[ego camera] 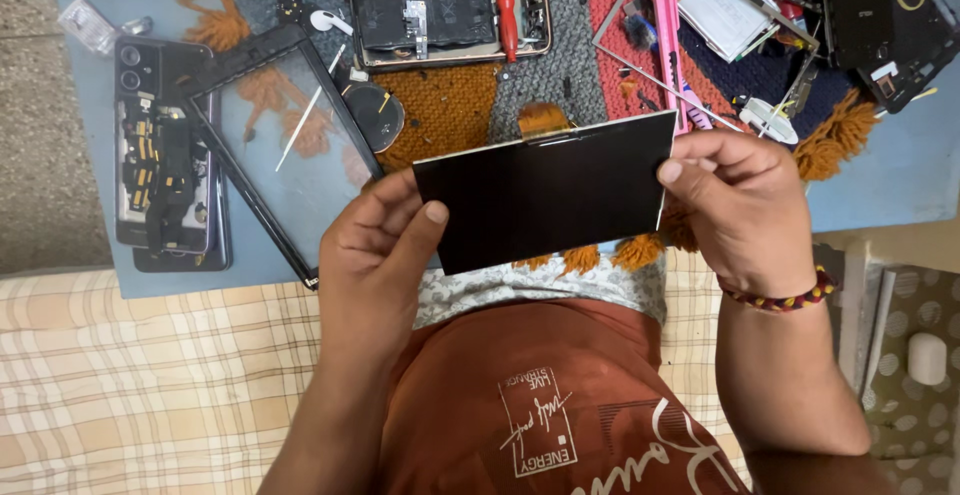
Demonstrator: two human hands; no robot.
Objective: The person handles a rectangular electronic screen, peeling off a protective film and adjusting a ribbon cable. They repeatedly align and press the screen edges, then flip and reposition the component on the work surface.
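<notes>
We see soft, even, fairly bright light with only faint shadows. The dark panel [545, 193] stays matte, with a thin bright line along its far edge. The glass frame [285, 145] on the left shows mild sheen. Focus holds across the view; the corners bend slightly.

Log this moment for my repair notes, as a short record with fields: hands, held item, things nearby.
left hand: grips the left edge of the dark display panel
right hand: grips the panel's right edge
panel: held above the table, orange flex tab on its top edge
nearby left: glass touch frame, opened phone
nearby top: opened phone with red screwdriver, pink utility knife
</notes>
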